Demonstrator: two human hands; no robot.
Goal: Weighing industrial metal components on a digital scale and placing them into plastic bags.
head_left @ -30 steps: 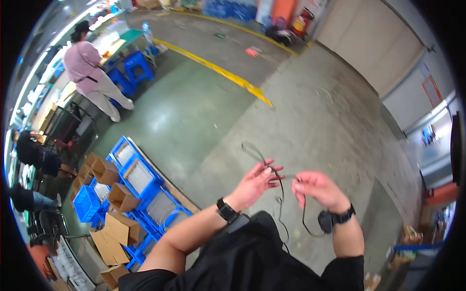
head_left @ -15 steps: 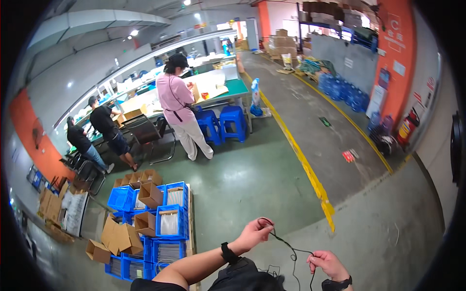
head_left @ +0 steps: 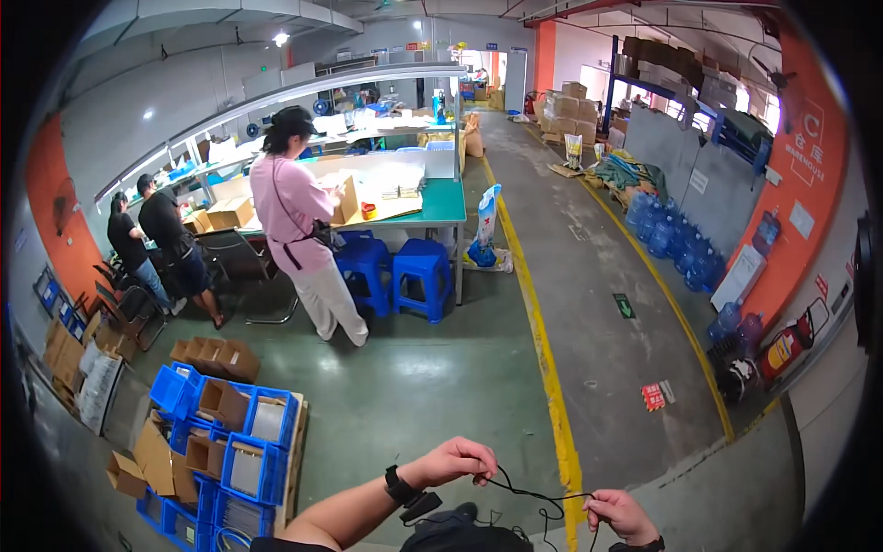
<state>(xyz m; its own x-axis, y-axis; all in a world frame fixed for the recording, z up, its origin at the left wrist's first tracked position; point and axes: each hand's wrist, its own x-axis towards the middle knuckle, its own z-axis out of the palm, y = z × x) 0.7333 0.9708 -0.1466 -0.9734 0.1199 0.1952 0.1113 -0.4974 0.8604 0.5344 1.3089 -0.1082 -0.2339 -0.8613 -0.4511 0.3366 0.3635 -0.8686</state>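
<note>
A thin black cable [head_left: 524,491] runs between my two hands at the lower middle of the view. My left hand [head_left: 455,463] pinches one part of it, fingers curled together. To the right and a little lower, my right hand [head_left: 622,513] grips another part between thumb and fingers. Between them the cable sags with a small twist, and loose loops hang below toward my body. Its ends cannot be made out. A black band [head_left: 402,487] is round my left wrist, and another dark band circles the right one.
Blue crates [head_left: 253,467] and open cardboard boxes [head_left: 166,460] stand on a pallet at the lower left. Beyond, a person in pink [head_left: 292,207] stands at a workbench [head_left: 440,201] beside blue stools [head_left: 421,281]. A yellow floor line [head_left: 543,368] runs ahead; water jugs [head_left: 676,241] line the right.
The view has tilted up and turned, so the crates lie further left and lower. My left hand has moved slightly left and down; both hands still hold the cable, its loop at the left hand opened out.
</note>
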